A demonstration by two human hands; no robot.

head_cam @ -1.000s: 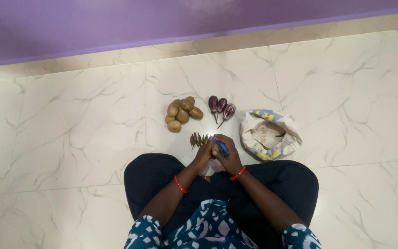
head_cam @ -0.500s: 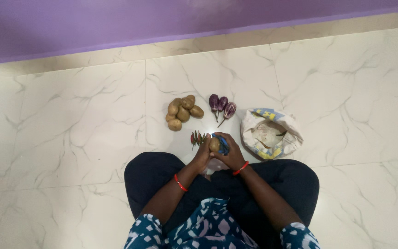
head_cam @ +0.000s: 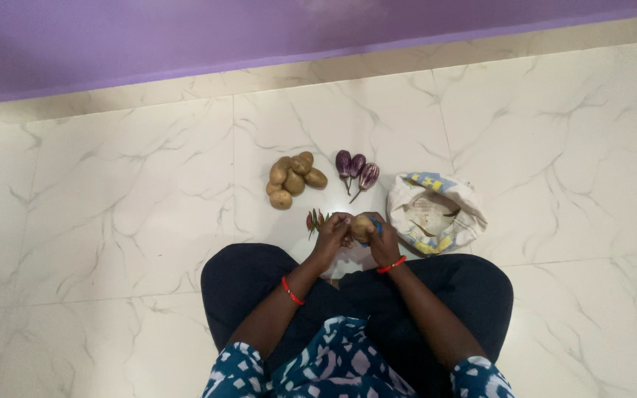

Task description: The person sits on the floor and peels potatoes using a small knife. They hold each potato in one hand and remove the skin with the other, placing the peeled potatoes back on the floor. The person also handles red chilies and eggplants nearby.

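I see both hands, left hand [head_cam: 331, 234] and right hand [head_cam: 383, 243], fingers clenched round one tan, oval, unpeeled potato [head_cam: 362, 226].

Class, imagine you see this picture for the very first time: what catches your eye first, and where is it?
First, the two hands meeting at the centre: the left hand and right hand hold a potato between them, above the person's crossed legs. Beyond them on the pale marble floor lie a pile of potatoes and three purple aubergines, with an open white bag to the right. A purple wall runs along the top.
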